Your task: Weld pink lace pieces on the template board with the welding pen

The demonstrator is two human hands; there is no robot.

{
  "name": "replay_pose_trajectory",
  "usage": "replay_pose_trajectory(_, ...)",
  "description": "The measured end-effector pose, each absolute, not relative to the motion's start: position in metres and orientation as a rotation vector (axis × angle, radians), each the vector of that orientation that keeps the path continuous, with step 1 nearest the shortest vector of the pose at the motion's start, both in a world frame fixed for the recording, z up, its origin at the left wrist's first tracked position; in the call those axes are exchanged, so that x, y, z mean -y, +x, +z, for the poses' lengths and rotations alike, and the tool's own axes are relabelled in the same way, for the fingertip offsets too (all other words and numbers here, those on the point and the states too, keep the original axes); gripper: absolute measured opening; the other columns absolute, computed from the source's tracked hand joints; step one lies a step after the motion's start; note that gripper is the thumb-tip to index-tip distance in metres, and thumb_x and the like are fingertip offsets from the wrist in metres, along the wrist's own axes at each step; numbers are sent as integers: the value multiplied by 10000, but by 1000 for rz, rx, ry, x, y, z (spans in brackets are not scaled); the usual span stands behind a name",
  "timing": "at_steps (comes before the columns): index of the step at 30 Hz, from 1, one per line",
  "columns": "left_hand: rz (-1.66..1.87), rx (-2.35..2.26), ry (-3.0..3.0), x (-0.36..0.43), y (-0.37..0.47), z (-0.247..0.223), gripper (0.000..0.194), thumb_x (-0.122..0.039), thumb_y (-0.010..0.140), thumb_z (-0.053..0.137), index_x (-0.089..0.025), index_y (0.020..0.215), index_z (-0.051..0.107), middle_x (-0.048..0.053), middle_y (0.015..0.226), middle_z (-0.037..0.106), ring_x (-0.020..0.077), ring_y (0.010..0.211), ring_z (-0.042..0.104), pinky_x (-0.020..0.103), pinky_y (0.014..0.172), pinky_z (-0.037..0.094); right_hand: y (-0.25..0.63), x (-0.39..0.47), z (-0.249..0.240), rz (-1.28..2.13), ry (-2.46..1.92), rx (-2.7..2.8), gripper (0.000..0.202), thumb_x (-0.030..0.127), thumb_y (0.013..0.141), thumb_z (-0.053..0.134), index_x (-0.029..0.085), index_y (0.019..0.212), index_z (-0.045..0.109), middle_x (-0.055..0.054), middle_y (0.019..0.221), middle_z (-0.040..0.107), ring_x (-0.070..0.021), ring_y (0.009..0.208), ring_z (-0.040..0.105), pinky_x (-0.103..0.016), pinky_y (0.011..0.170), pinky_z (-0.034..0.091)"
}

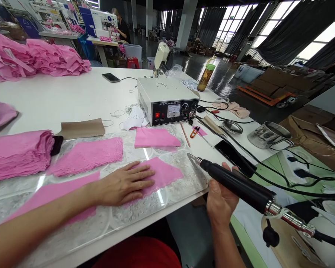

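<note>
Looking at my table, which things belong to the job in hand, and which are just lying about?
Belongs to the job:
pink fabric piece, under your left hand
black handheld tool, in your right hand
white control box, probably the tool's power unit

Likely just lying about:
drink bottle
metal mug
black phone near your right hand

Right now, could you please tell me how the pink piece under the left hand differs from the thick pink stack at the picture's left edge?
The pink piece lies thin and flat, while the pink stack rises in many layers. The left hand rests on the pink piece, whereas no hand touches the pink stack. Both are pink and look like fabric.
</note>
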State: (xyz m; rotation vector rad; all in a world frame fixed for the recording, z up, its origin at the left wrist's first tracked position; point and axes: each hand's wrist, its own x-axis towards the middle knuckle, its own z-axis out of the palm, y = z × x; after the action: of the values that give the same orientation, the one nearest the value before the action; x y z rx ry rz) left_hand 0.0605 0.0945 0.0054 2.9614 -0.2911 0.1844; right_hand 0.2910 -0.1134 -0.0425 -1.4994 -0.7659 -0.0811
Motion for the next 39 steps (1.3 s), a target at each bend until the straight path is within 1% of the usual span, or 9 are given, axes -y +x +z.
replay_pose_trajectory(3,184,277,2961,-94,59,5,484,-352,986,458,-255,1455,385,49,1505,393,213,1429,298,422,1219,123,294,92,-32,-210,-1369,652,568,337,853,523,267,1377,314,-114,1356,454,-263,1194,558,-552,987,476)
replay_pose_trajectory(7,214,266,2924,-93,59,5,487,-346,976,481,-263,1448,397,57,1490,418,215,1418,323,416,1214,156,307,71,-14,-331,-1306,513,430,333,859,388,281,1285,369,-93,1169,508,-233,927,615,-530,880,521)
replay_pose_trajectory(10,234,264,2911,-92,59,4,485,-352,974,483,-268,1445,402,58,1479,437,216,1414,333,415,1210,169,319,71,2,-336,-1366,424,393,379,852,272,255,1195,420,-87,989,493,-210,733,555,-454,715,528)
replay_pose_trajectory(14,221,284,2939,-92,59,3,476,-352,982,461,-238,1441,408,73,1472,446,227,1413,335,418,1207,172,320,84,18,-242,-1424,588,410,395,827,182,232,1079,460,-47,822,396,-154,575,428,-356,570,461)
replay_pose_trajectory(21,241,297,2943,-92,60,3,462,-341,982,461,-221,1428,427,79,1473,444,233,1410,340,416,1206,175,302,92,27,12,-1123,608,169,316,736,359,240,845,463,-4,749,406,-130,548,429,-304,536,407)
replay_pose_trajectory(28,227,287,2943,-91,60,4,453,-342,984,456,-213,1418,441,74,1480,434,238,1416,329,420,1208,168,296,85,32,25,-1194,609,148,339,702,365,241,810,396,13,688,393,-129,497,431,-308,500,395)
replay_pose_trajectory(33,188,273,2941,-91,60,3,454,-359,995,428,-217,1426,430,72,1489,421,236,1423,312,427,1207,158,299,83,26,54,-1047,625,190,348,647,459,218,781,492,21,635,465,-120,480,466,-287,464,408)
replay_pose_trajectory(36,171,271,2950,-91,60,3,458,-367,1002,409,-207,1431,422,74,1499,404,236,1432,293,427,1208,149,302,82,24,83,-931,617,194,315,619,505,191,760,554,16,620,532,-117,474,485,-272,443,417)
replay_pose_trajectory(39,171,270,2948,-91,60,3,459,-373,1000,410,-208,1428,427,73,1495,410,238,1429,300,430,1205,155,302,80,26,78,-907,635,166,280,618,506,181,734,570,13,600,565,-118,465,495,-266,431,424)
